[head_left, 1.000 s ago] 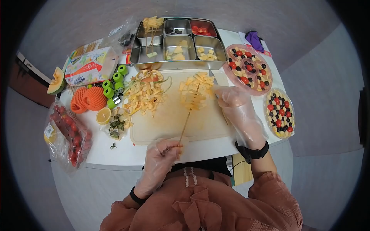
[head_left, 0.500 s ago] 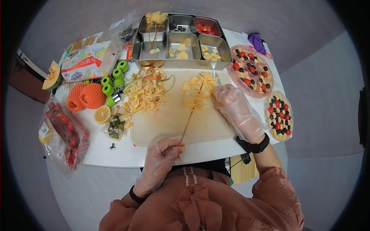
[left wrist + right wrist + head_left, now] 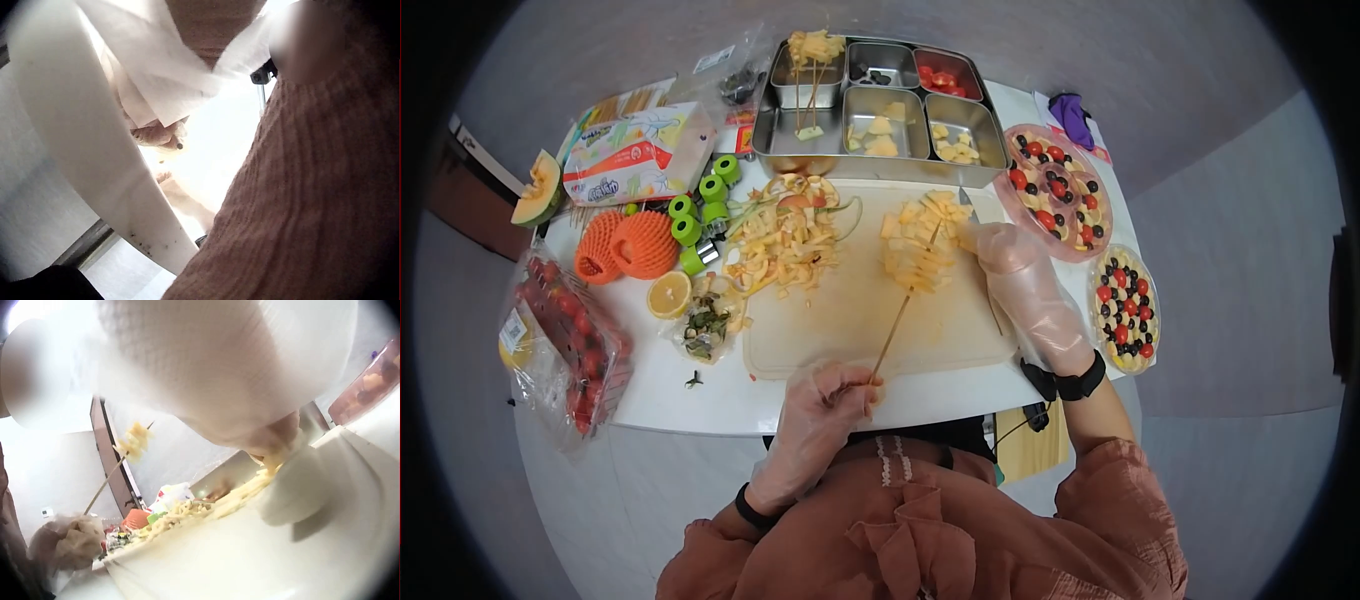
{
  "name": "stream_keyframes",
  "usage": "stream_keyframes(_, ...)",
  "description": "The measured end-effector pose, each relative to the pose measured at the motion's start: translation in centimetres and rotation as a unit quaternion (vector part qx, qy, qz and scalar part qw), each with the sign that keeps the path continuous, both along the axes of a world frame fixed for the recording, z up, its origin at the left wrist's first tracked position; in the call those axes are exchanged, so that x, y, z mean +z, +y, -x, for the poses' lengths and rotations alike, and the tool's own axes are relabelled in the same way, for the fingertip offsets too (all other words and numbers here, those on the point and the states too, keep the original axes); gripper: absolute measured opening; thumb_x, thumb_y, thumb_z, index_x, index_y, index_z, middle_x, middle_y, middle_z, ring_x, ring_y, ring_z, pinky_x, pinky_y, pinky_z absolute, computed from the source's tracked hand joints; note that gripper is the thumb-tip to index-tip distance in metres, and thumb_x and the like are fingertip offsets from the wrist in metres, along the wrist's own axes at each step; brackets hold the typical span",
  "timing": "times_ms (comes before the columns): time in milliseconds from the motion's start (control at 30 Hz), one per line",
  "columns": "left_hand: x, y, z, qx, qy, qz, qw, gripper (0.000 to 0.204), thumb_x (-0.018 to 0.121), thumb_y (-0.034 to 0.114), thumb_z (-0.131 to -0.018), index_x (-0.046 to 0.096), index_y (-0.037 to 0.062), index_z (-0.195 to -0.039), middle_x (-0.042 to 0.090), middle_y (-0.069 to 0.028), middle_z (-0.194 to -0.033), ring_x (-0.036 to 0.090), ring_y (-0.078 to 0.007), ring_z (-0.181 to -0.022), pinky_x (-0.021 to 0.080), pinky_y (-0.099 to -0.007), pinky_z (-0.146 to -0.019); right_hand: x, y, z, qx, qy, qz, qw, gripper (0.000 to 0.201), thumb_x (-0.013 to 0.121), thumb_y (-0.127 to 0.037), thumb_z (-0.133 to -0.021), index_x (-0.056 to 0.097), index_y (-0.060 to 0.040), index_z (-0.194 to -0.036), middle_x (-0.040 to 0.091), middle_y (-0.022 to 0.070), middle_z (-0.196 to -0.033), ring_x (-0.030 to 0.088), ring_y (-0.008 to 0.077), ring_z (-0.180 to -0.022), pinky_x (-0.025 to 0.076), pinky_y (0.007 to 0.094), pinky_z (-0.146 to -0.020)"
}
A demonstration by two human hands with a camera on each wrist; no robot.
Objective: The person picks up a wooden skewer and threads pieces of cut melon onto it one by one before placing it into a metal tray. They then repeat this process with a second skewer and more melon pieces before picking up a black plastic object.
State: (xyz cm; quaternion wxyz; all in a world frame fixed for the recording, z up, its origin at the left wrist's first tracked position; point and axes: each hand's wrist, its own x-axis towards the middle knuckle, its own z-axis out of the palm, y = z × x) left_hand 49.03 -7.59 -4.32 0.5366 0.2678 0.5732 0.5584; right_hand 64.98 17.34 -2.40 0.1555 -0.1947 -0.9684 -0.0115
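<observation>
My left hand [image 3: 818, 415], in a clear plastic glove, pinches the lower end of a wooden skewer [image 3: 890, 338] near the table's front edge. Thin yellow fruit slices [image 3: 134, 442] are threaded near its pointed tip, which shows above them. My right hand [image 3: 1025, 290], gloved too, is low over the cutting board [image 3: 820, 330], beside a pile of cut yellow fruit [image 3: 940, 208]. Its fingertips pinch a yellow fruit piece [image 3: 270, 466] at the pile's edge. A knife [image 3: 967, 203] lies partly hidden under that hand.
Peelings [image 3: 795, 240] heap on the board's left. Behind stands a steel tray [image 3: 880, 166] with fruit compartments and finished skewers. Two fruit platters [image 3: 1127, 310] sit at right. Green cutters [image 3: 687, 232], orange foam nets [image 3: 645, 245], a halved lemon [image 3: 669, 296] and bagged tomatoes [image 3: 570, 335] are at left.
The right hand stays at the fruit pile, its fingers shifting slightly to the right. The left hand keeps its grip, and the skewer's tip has swung slightly right. The head view has shifted a little.
</observation>
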Motion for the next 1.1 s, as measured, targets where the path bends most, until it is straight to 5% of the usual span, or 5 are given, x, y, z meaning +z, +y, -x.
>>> stream_keyframes(100,0.2,-0.1,0.0,-0.022,0.039,-0.005,0.999,0.014,0.058,-0.001,-0.089,0.066,-0.0042,-0.100,0.058,-0.0054,-0.088,0.058,-0.0109,-0.075,0.048,-0.0241,-0.070,0.7,-0.5,-0.5,-0.050,0.132,0.089,0.986,0.021,0.062,0.004,-0.079,0.066,0.0019,-0.100,0.067,0.0144,-0.083,0.066,0.0256,-0.075,0.051,0.0331,-0.066)
stream_keyframes(167,0.4,0.0,-0.1,-0.037,0.070,-0.017,0.997,0.014,0.057,0.000,-0.089,0.066,-0.0033,-0.099,0.058,-0.0049,-0.086,0.058,-0.0106,-0.074,0.048,-0.0242,-0.067,1.0,-1.2,-0.7,-0.164,0.269,0.338,0.887,0.024,0.066,0.001,-0.086,0.066,0.0028,-0.110,0.071,0.0098,-0.096,0.068,0.0164,-0.083,0.052,0.0252,-0.074)
stream_keyframes(200,0.4,0.0,-0.2,-0.042,0.073,-0.019,0.996,0.014,0.057,0.000,-0.089,0.066,-0.0033,-0.099,0.058,-0.0049,-0.086,0.058,-0.0106,-0.074,0.048,-0.0242,-0.067,1.6,-1.9,-0.6,-0.168,0.274,0.336,0.886,0.024,0.066,0.001,-0.086,0.066,0.0028,-0.110,0.071,0.0098,-0.096,0.068,0.0164,-0.083,0.052,0.0252,-0.074)
stream_keyframes(267,0.5,0.0,-0.4,-0.056,0.074,0.000,0.996,0.014,0.057,0.001,-0.089,0.067,-0.0026,-0.099,0.058,-0.0048,-0.084,0.058,-0.0101,-0.073,0.047,-0.0240,-0.065,3.5,-3.4,-0.3,-0.180,0.368,0.490,0.770,0.025,0.068,-0.002,-0.086,0.068,-0.0005,-0.111,0.069,0.0045,-0.091,0.063,0.0105,-0.082,0.050,0.0242,-0.073)
stream_keyframes(1100,0.3,0.1,-2.0,-0.078,0.091,-0.007,0.993,0.014,0.058,0.001,-0.089,0.069,-0.0029,-0.097,0.059,-0.0059,-0.082,0.058,-0.0107,-0.067,0.046,-0.0243,-0.061,2.7,-6.7,-1.4,-0.134,0.418,0.367,0.820,0.022,0.069,-0.002,-0.083,0.069,0.0010,-0.105,0.072,0.0090,-0.095,0.065,0.0126,-0.081,0.051,0.0261,-0.077)
